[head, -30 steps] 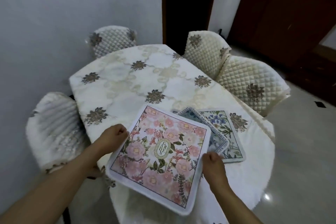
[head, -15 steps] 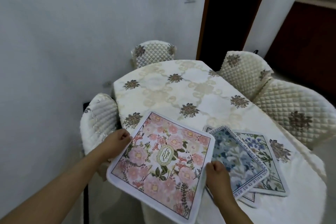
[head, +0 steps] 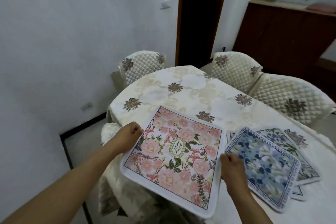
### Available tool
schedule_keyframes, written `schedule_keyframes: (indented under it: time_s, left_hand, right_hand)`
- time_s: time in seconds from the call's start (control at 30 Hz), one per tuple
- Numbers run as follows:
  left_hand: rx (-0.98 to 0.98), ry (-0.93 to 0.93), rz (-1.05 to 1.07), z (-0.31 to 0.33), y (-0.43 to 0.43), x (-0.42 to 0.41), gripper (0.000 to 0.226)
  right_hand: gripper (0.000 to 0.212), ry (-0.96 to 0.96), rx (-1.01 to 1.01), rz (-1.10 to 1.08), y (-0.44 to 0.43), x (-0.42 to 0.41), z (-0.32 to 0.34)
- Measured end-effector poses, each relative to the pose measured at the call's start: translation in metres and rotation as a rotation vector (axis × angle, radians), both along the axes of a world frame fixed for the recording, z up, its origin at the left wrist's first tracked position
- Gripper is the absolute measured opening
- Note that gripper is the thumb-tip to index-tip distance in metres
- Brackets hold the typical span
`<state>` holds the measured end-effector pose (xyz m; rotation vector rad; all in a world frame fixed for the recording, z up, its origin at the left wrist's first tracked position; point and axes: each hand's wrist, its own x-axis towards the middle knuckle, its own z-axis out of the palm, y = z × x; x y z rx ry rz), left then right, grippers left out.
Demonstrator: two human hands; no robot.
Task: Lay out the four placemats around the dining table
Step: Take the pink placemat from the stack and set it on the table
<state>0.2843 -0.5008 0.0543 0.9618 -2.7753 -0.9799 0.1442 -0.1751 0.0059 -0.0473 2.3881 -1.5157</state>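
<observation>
We hold the pink mat by opposite edges, left hand and right hand both clamped on it, over the counter's near-left corner.

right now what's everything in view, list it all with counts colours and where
pink placemat: 1, pink floral, white border, held over the table's near-left edge
stacked placemats: at least 3, blue floral on top, near-right on the table
table: 1, cream cloth with brown flowers, centre
chairs: 4 visible, cream quilted covers, around the table
cabinet: 1, dark wood, back right
left hand: grips the pink placemat's left edge
right hand: grips its right edge
</observation>
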Motion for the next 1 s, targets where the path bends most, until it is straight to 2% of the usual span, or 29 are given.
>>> schedule_keyframes:
  time_s: [0.27,0.5,0.77,1.0]
  left_hand:
    - [-0.032,-0.033,-0.215,-0.015,-0.055,-0.073,0.025]
    - [-0.034,-0.071,-0.258,-0.037,-0.128,-0.121,0.024]
    - [0.044,-0.116,-0.340,-0.121,-0.199,-0.190,0.020]
    - [0.101,-0.178,-0.393,-0.185,-0.219,-0.213,0.020]
  right_hand:
    - [0.033,-0.010,0.047,-0.175,-0.038,-0.017,-0.022]
    - [0.032,-0.088,0.086,-0.169,-0.107,-0.049,-0.062]
    - [0.031,-0.095,0.287,-0.298,-0.184,-0.083,-0.110]
    - [0.022,-0.188,0.489,-0.366,-0.216,-0.073,-0.158]
